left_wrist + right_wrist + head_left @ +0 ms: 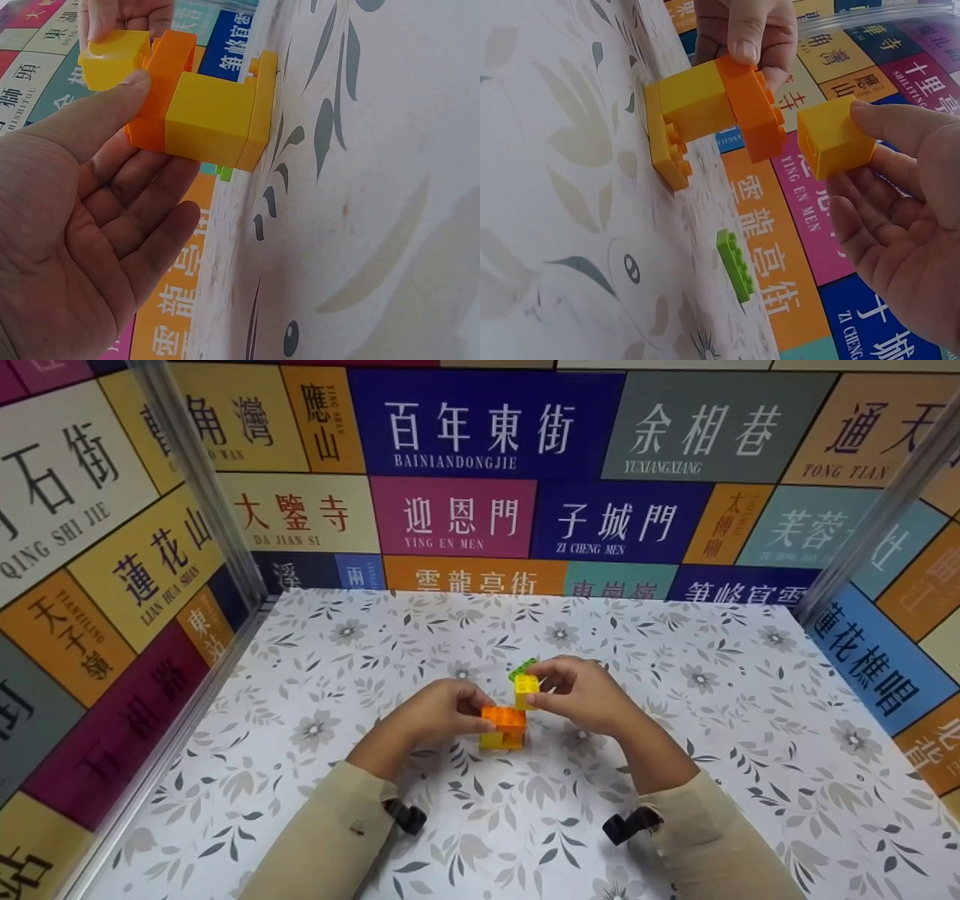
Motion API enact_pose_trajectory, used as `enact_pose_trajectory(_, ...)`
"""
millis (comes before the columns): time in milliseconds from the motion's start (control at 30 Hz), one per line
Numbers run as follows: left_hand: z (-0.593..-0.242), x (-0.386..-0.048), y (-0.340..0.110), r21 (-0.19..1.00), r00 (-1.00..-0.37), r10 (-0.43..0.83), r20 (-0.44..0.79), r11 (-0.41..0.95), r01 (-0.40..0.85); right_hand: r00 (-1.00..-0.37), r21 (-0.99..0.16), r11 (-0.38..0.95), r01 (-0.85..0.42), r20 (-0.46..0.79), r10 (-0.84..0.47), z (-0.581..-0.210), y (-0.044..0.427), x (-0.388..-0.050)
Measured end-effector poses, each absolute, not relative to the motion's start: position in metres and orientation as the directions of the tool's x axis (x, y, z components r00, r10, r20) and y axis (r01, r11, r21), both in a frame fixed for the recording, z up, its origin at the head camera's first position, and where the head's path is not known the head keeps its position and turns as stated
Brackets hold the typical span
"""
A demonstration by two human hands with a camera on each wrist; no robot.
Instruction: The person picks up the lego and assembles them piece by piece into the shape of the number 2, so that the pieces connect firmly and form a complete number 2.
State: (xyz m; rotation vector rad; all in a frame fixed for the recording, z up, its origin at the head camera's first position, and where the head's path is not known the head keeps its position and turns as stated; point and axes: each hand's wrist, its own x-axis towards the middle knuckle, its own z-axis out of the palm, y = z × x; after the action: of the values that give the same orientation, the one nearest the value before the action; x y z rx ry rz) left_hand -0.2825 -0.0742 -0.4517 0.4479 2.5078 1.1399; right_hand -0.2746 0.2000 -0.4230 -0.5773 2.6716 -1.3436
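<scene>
On the table stands a small stack of toy building bricks: a flat yellow-orange brick [664, 142] at the bottom, a yellow brick [206, 116] on one end of it, and an orange brick [504, 715] on top. My left hand [442, 711] pinches the orange brick between thumb and fingers. Above the stack, my right hand [589, 694] holds a loose yellow brick [836, 139] by thumb and fingertips. A small gap separates that brick from the orange one in the right wrist view. A flat green brick [735, 265] lies on the table behind the stack.
The table [315, 802] has a white cover with grey flowers and leaves. Panels with Chinese lettering [480, 424] rise at its back and sides. Black straps [632, 825] sit at both sleeve cuffs.
</scene>
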Motion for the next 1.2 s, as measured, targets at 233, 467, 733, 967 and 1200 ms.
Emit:
enact_pose_trajectory(233, -0.4516, -0.2826, -0.0747, 0.765, -0.887, 0.424, -0.181, 0.628, 0.144, -0.913, -0.788, 0.538, -0.299, 0.073, -0.4, -0.4246, 0.1943, -0.2712)
enact_pose_trajectory(467, -0.4511, -0.2824, -0.075, 0.768, -0.887, 0.423, -0.184, 0.625, 0.139, -0.896, -0.792, 0.52, -0.32, 0.075, -0.438, -0.4286, 0.192, -0.2708)
enact_pose_trajectory(733, -0.4521, -0.2818, -0.0749, 0.769, -0.887, 0.429, -0.169, 0.621, 0.154, -0.888, -0.801, 0.509, -0.315, 0.06, -0.455, -0.4294, 0.1912, -0.2699)
enact_pose_trajectory(967, -0.4535, -0.2817, -0.0757, 0.772, -0.882, 0.459, -0.11, 0.598, 0.215, -0.888, -0.777, 0.54, -0.324, 0.052, -0.458, -0.4294, 0.1917, -0.2699)
enact_pose_trajectory(1200, -0.4538, -0.2814, -0.0761, 0.781, -0.884, 0.452, -0.118, 0.592, 0.199, -0.892, -0.774, 0.556, -0.303, 0.025, -0.452, -0.428, 0.1925, -0.27)
